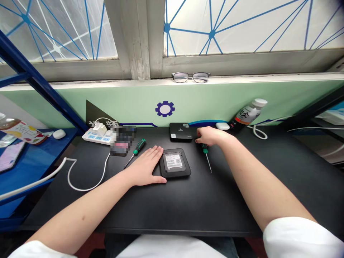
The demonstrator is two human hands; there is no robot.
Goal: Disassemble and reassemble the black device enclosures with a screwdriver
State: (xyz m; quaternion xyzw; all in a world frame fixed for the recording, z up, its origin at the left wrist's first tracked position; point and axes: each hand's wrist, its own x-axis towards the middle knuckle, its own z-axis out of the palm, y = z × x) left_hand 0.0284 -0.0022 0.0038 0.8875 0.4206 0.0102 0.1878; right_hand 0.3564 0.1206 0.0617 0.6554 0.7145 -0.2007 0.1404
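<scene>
Black, square, round-cornered, plastic-looking device (175,163) with a white label (173,161), in the head view lying label-up on a black desk (172,208), just right of an open left hand (147,165) with flat, outstretched fingers at or touching its left edge. Probably light, stiff and slightly slick; best held by opposite side edges, clear of the label. Farther right, right hand (210,136) with fingers curled over a slim-shafted, green-and-black-handled screwdriver (205,150); cannot tell whether gripped.
</scene>
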